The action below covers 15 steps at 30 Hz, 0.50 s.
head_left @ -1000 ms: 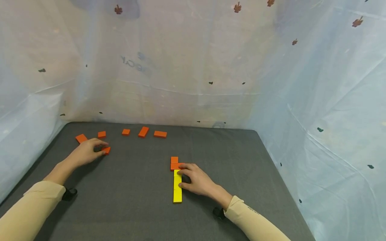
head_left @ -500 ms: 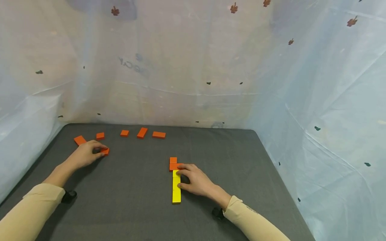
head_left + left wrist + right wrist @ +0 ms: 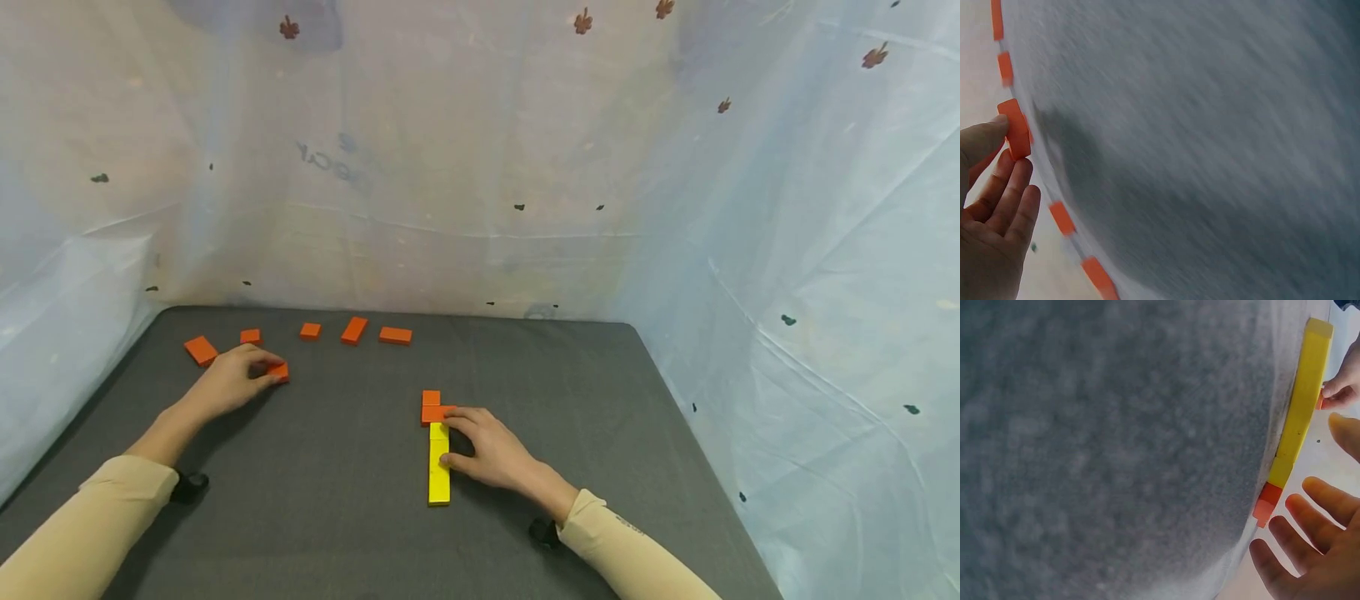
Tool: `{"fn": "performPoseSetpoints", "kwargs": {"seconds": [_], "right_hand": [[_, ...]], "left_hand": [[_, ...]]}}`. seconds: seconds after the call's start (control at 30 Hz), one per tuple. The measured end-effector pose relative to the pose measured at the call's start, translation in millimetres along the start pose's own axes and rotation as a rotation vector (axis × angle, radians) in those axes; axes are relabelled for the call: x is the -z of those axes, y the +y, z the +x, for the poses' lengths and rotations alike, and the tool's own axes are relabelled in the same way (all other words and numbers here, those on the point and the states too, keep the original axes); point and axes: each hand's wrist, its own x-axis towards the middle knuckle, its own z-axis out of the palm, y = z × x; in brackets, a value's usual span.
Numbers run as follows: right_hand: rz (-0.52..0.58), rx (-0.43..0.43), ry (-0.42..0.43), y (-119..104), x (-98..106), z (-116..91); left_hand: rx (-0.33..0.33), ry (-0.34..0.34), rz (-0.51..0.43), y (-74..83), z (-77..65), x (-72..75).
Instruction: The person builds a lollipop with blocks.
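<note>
Arrangement of orange and yellow blocks on a grey cloth-covered table point(image 3: 337, 508), worked by 2 bare hands. The left hand point(image 3: 235, 380) pinches an orange block point(image 3: 1017, 130) between thumb and fingertips at the far left; the grip takes only the edges, presumably so that the faces stay free for setting the block against another. Whether this block is clear of the cloth cannot be told. The right hand point(image 3: 491, 448) lies just beside the assembled figure, its fingers apart and clamped on nothing; thumb and fingertips reach over the right side of the figure, probably to steady or square it, though actual contact cannot be confirmed. In the figure, a long yellow bar point(image 3: 438, 473) and a short yellow block point(image 3: 438, 431) join end to end as a straight stem. An oblong orange block point(image 3: 432, 415) lies crosswise at the far end of the stem, apparently as a crosspiece, and a square orange block point(image 3: 431, 397) touches its far side, towards the left end. 5 loose orange blocks point(image 3: 354, 331) are spread along the far left part of the table, well apart from the figure, seemingly as a supply within the left hand's reach. No container is in view; the blocks not in hand lie directly on the cloth, before hanging plastic sheeting point(image 3: 450, 125).
</note>
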Motion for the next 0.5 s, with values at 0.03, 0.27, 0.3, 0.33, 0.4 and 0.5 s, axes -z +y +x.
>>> {"fn": "performPoseSetpoints", "kwargs": {"seconds": [0.03,0.27,0.3,0.33,0.4,0.5], "right_hand": [[-0.001,0.004,-0.001,0.0,0.3,-0.1],[-0.076,0.030,-0.043,-3.9,1.9,-2.9],[-0.089,0.033,-0.050,-4.8,1.9,-3.6],[-0.100,0.037,-0.054,-5.3,1.7,-4.2],[-0.121,0.044,-0.059,-6.1,1.0,-5.1],[-0.138,0.046,-0.058,-6.1,-0.1,-5.6]], "left_hand": [[-0.006,0.002,-0.005,4.0,2.1,-0.8],[-0.061,0.017,-0.055,35.3,19.3,-13.5],[-0.070,0.017,-0.061,39.4,22.3,-16.2],[-0.078,0.016,-0.068,43.3,25.3,-18.8],[-0.094,0.011,-0.086,51.5,31.2,-23.9],[-0.106,0.005,-0.120,64.7,40.3,-31.1]]}}
